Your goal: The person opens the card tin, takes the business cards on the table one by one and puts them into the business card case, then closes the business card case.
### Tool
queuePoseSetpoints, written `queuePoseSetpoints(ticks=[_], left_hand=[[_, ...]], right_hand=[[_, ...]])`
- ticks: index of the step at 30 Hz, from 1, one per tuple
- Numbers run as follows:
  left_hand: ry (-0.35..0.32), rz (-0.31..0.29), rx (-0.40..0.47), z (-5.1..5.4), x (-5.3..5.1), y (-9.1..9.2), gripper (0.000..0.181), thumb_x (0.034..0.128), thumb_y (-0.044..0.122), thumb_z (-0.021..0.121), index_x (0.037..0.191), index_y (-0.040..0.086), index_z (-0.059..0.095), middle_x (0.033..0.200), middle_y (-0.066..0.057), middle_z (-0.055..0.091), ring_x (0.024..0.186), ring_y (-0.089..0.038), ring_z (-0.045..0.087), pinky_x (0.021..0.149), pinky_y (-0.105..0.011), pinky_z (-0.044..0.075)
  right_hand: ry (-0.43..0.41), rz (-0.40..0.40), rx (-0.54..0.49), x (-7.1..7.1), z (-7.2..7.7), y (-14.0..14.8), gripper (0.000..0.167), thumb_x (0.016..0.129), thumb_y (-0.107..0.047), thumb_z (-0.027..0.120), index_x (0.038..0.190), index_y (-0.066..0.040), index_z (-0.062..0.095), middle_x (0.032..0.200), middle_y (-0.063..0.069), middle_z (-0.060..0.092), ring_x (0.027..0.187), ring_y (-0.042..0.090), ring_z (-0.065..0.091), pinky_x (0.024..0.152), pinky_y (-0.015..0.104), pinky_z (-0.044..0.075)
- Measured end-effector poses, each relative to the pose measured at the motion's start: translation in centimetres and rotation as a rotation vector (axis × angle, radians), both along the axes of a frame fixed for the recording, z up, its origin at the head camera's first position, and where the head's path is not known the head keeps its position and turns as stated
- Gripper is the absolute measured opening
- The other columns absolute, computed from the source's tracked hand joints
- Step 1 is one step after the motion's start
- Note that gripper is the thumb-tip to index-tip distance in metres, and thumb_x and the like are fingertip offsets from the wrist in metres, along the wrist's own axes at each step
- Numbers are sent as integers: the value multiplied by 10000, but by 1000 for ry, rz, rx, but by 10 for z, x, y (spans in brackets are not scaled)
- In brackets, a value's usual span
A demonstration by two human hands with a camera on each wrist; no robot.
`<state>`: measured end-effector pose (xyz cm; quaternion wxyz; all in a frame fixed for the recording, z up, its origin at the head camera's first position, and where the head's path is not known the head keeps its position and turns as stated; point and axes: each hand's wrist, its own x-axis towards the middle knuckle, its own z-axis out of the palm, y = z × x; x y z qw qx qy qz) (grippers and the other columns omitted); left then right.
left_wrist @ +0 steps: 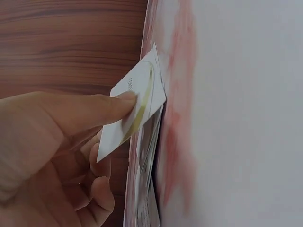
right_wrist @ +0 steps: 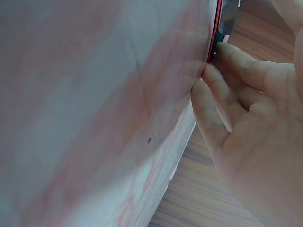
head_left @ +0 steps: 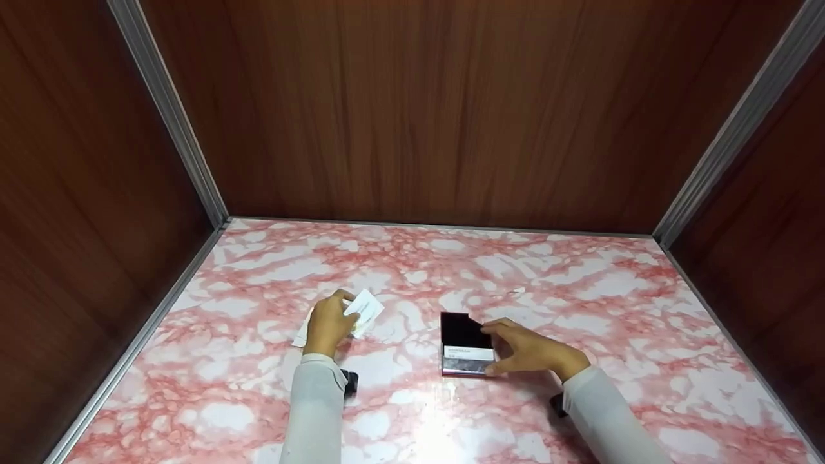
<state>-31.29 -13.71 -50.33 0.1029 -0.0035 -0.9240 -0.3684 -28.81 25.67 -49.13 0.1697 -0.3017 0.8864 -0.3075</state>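
My left hand pinches a white business card between thumb and fingers, left of the middle of the table. In the left wrist view that business card shows a gold curved stripe, with the thumb over its face. Below it lie more white cards, partly hidden by the hand in the head view. My right hand holds the right side of a black card box with a red edge. A white card lies across its near part. The right wrist view shows fingertips against the box's edge.
The table has a red-and-white marbled top. Brown wood-grain panels with grey metal corner strips enclose it at the back and both sides. A small white scrap lies beyond the right hand.
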Motion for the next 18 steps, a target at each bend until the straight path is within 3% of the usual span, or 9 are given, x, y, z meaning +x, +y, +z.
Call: queuePoseSetpoints(ticks=[8, 13, 15, 18], left_hand=[[-48, -31, 5, 4, 3, -1, 312, 877, 125, 722, 1188, 121, 701, 1044, -135, 714, 979, -339, 664, 805, -528, 519], [-76, -73, 108, 8, 4, -2, 279, 930, 128, 689, 1209, 135, 699, 1127, -153, 674, 919, -327, 666, 774, -486, 540], [-72, -92, 146, 10, 4, -2, 269, 941, 122, 681, 1210, 129, 698, 1146, -160, 659, 864, -304, 665, 719, -440, 559], [-53, -123, 182, 13, 4, -2, 265, 947, 121, 675, 1211, 128, 697, 1160, -165, 649, 898, -310, 656, 749, -456, 558]], right_hand=[[6, -1, 2, 0, 0, 0, 853, 844, -378, 808, 1472, 43, 413, 1465, 188, 396, 1301, 348, 413, 1083, 569, 316], [4, -1, -8, 0, -1, 1, 846, 839, -360, 815, 1468, 41, 416, 1454, 182, 404, 1281, 341, 423, 1079, 569, 319], [-1, -7, -6, 0, -2, 1, 843, 837, -357, 817, 1469, 32, 418, 1450, 174, 403, 1283, 335, 420, 1082, 567, 315], [-4, -13, -1, 0, -2, 1, 841, 836, -363, 817, 1473, 18, 420, 1451, 171, 399, 1294, 335, 414, 1086, 568, 313]])
